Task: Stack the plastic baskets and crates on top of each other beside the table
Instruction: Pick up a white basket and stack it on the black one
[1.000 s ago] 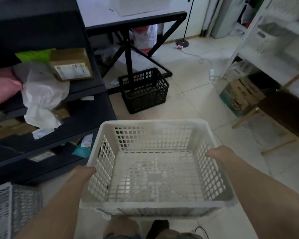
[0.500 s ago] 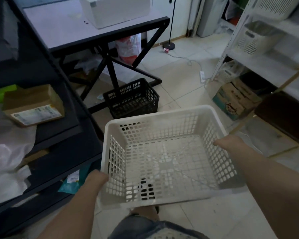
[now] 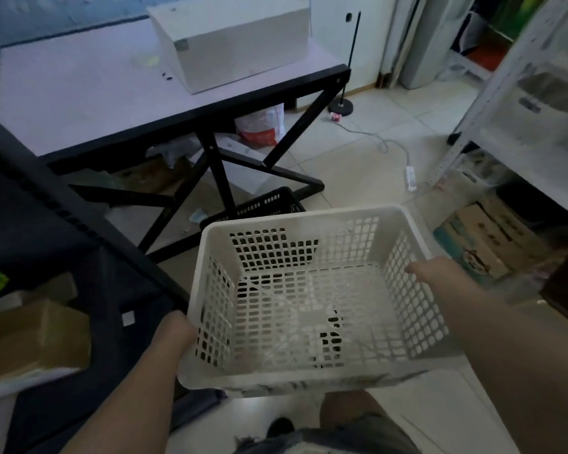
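Observation:
I carry a white perforated plastic basket (image 3: pixel 309 322) in front of me, above the floor and tilted slightly. My left hand (image 3: pixel 174 332) grips its left rim. My right hand (image 3: pixel 436 273) grips its right rim. A black plastic basket (image 3: pixel 266 204) stands on the floor by the black legs of the table (image 3: pixel 79 93); the white basket hides most of it, and its dark wall shows through the white basket's far holes.
A dark shelf unit (image 3: pixel 63 257) with a cardboard box (image 3: pixel 30 335) stands close on my left. White shelving (image 3: pixel 522 109) and a printed carton (image 3: pixel 482 244) are on the right. A white box (image 3: pixel 233 37) sits on the table. A cable and power strip (image 3: pixel 410 178) lie on the tiled floor.
I have walked forward with the white basket toward the table. The black basket has slid from open view to mostly behind the white basket's far wall. The dark shelf has passed to my left.

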